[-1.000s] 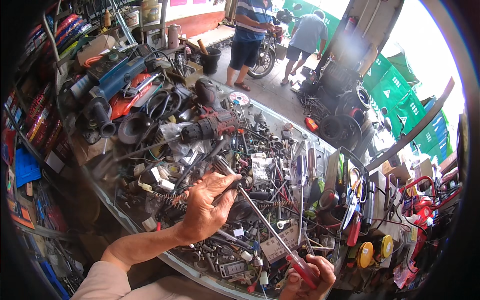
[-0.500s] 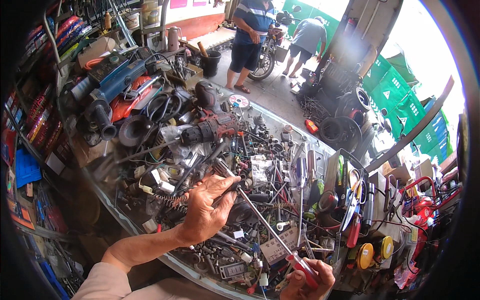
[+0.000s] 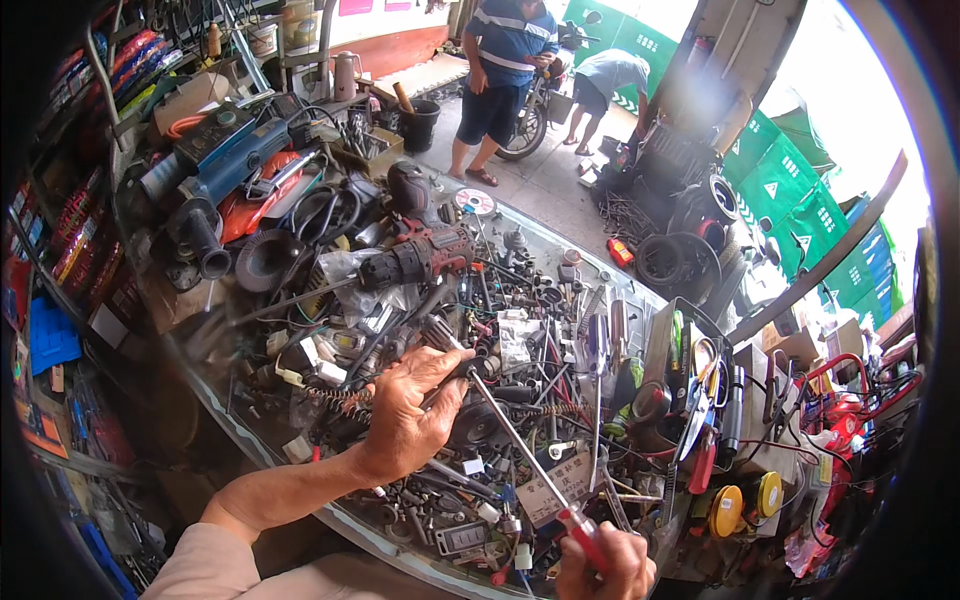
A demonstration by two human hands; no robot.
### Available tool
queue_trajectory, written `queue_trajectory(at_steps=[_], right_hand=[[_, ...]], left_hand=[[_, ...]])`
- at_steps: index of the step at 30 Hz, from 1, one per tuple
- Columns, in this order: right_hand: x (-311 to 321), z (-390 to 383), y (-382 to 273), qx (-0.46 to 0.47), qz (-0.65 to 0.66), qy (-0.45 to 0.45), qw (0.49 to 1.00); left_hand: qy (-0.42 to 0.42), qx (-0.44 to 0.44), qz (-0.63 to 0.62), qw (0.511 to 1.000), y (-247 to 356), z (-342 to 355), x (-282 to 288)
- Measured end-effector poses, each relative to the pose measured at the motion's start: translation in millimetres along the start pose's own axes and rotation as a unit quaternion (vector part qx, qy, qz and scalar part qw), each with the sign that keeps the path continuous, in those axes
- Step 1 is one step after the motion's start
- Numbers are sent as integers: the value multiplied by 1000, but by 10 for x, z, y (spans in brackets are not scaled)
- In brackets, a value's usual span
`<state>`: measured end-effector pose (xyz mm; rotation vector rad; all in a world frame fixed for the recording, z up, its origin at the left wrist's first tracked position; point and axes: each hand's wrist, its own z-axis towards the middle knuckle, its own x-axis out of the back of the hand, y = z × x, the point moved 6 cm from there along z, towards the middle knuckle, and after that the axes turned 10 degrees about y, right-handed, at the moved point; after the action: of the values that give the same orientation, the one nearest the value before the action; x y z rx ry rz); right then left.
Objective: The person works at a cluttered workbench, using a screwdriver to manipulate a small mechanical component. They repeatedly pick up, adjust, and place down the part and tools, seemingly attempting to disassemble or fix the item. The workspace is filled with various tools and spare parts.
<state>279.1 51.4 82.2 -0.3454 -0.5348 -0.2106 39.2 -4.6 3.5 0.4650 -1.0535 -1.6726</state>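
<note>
My right hand (image 3: 612, 568), near the lower edge, is closed around the red handle of a long screwdriver (image 3: 518, 435). Its steel shaft slants up and left toward my left hand (image 3: 412, 412). The left fingers pinch a small dark part (image 3: 463, 369) at the shaft's far end; its kind is not clear, and the fingers cover much of it. Whether the tip sits in the part or only touches it cannot be told. Beneath both hands lies a thick litter of screws, springs, plugs and small fittings. A cardboard piece with handwriting (image 3: 556, 488) lies under the shaft.
A red and black cordless drill (image 3: 420, 258) lies beyond my left hand, near a blue angle grinder (image 3: 238, 162). Scissors (image 3: 700, 400) stand in a holder at right, beside yellow rolls (image 3: 727, 511). Two people and a motorcycle (image 3: 528, 125) are beyond the glass-topped table.
My right hand and the screwdriver handle have shifted slightly left and down. My left hand has moved a little left with the dark part. A background person bends lower.
</note>
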Motion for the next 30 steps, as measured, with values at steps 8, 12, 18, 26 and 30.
queue_trajectory(at_steps=[8, 12, 18, 26, 30], right_hand=[[59, 154, -363, 175, -163, -152, 959], [66, 21, -393, 188, -161, -166, 954], [37, -91, -367, 80, -72, -208, 972], [149, -133, -279, -10, 0, -154, 988], [199, -140, -251, 14, -37, -152, 988]], left_hand=[[-6, -50, 14, 999, 104, -6, 16], [-16, -64, 33, 997, 207, -10, 27], [-15, -87, 7, 996, 294, -51, 27], [-30, -146, 4, 989, 367, -68, 23], [-33, -146, -23, 988, 345, -93, 29]])
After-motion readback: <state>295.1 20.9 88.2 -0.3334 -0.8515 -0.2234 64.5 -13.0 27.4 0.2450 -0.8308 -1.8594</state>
